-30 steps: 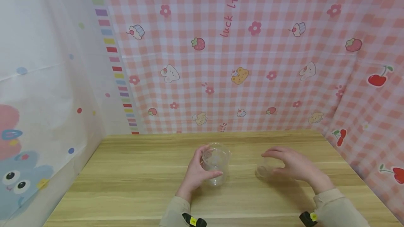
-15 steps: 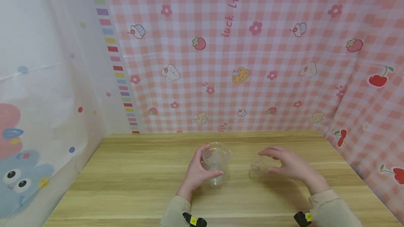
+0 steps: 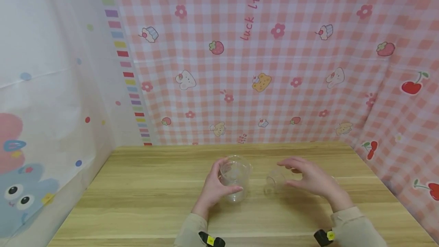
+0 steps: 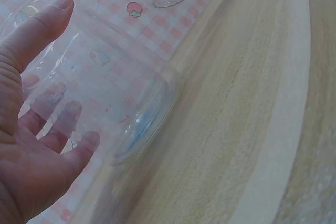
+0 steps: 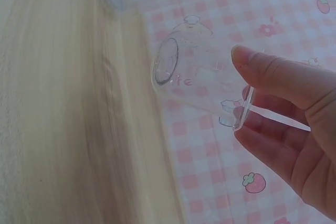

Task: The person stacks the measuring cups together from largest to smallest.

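In the head view, my left hand (image 3: pixel 213 189) is curled around a large clear cup (image 3: pixel 241 176), fingers on the far side and thumb on the near side. The left wrist view shows that cup's bluish-tinted base (image 4: pixel 147 124) close to the wooden tabletop; whether it touches cannot be told. To the right, my right hand (image 3: pixel 310 178) holds a smaller clear cup (image 3: pixel 275 182) by its rim end, thumb and fingers on opposite sides. This smaller cup (image 5: pixel 202 74) is tilted, base to the left, and has a small clear protrusion on its side. A gap separates the two cups.
The wooden tabletop (image 3: pixel 151 201) lies under both hands. A pink checked cloth (image 3: pixel 233 68) covers the back and right sides, and a white printed cloth (image 3: pixel 61 106) hangs on the left.
My right hand has moved left with the smaller cup, bringing it closer to the large cup, and the smaller cup has tilted. The left hand and large cup have stayed still.
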The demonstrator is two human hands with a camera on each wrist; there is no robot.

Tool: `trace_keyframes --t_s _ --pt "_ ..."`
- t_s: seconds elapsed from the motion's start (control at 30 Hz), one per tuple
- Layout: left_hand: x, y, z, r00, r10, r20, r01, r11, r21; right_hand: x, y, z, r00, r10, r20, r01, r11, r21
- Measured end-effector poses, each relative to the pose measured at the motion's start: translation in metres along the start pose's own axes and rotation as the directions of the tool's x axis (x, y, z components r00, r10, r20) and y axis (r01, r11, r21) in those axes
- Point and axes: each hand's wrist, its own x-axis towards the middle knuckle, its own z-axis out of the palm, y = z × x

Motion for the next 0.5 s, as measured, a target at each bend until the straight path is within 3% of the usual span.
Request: trace_keyframes --t_s 0.3,0.5 --pt "0.0 -0.001 0.0 1.0 0.007 0.004 -0.007 1.0 -0.001 0.002 -0.002 0.001 0.999 0.004 -0.042 -0.002 0.999 0.044" --pt "-0.003 0.01 0.001 1.0 0.008 0.0 -0.008 1.0 0.005 0.005 -0.005 -0.001 0.996 -0.027 -0.085 0.034 0.996 0.085"
